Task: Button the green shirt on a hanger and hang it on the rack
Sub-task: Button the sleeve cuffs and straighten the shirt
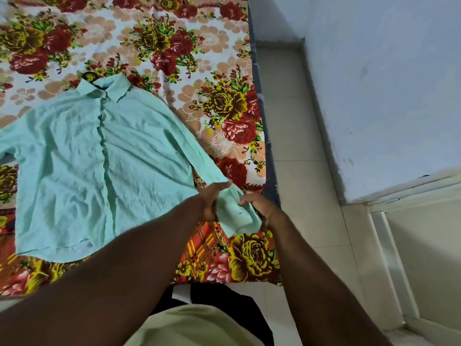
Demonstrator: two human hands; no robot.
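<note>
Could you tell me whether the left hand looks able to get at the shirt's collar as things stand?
Probably yes, once it lets go. The left hand now grips the sleeve cuff together with the right hand; the collar lies uncovered on the bedsheet.

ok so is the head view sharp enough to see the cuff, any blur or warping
Head view: even, soft light with no glare; the sleeve cuff between the left hand and right hand is slightly soft, so no button shows; wide-angle warping bends the bed edge and stretches the forearms near the bottom.
</note>
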